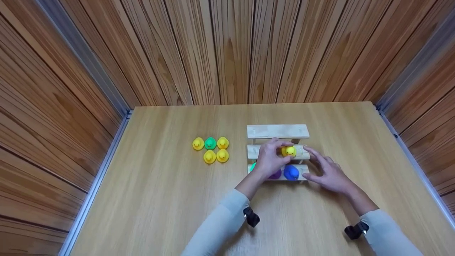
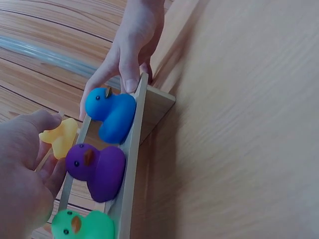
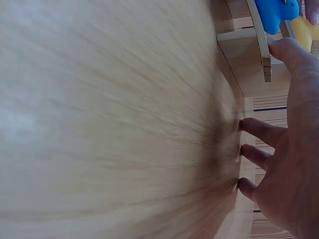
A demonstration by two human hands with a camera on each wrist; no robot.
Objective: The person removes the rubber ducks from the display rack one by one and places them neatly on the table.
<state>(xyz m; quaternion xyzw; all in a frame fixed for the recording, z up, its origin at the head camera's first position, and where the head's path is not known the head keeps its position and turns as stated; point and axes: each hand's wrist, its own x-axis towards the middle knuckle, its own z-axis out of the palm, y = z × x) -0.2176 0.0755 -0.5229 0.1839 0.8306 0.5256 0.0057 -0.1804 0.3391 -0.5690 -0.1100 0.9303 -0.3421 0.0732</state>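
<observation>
My left hand (image 1: 269, 159) pinches a yellow rubber duck (image 1: 289, 151) between thumb and fingers at the right part of the middle step of a three-step wooden rack (image 1: 277, 131). Along the lowest step sit a blue duck (image 1: 291, 172), a purple duck (image 2: 104, 172) and a green duck (image 2: 89, 225), the last two partly hidden by the left hand in the head view. At the rack's right end my right hand (image 1: 330, 174) is spread, its thumb touching the end of the lowest step and its index finger beside the middle one. Its other fingertips reach the tabletop in the right wrist view.
Left of the rack, several yellow ducks (image 1: 223, 155) and one green duck (image 1: 210, 143) stand in two short rows on the wooden table (image 1: 160, 199). Plank walls (image 1: 231, 53) enclose the table at the back and sides, with metal rails (image 1: 96, 192) along its side edges.
</observation>
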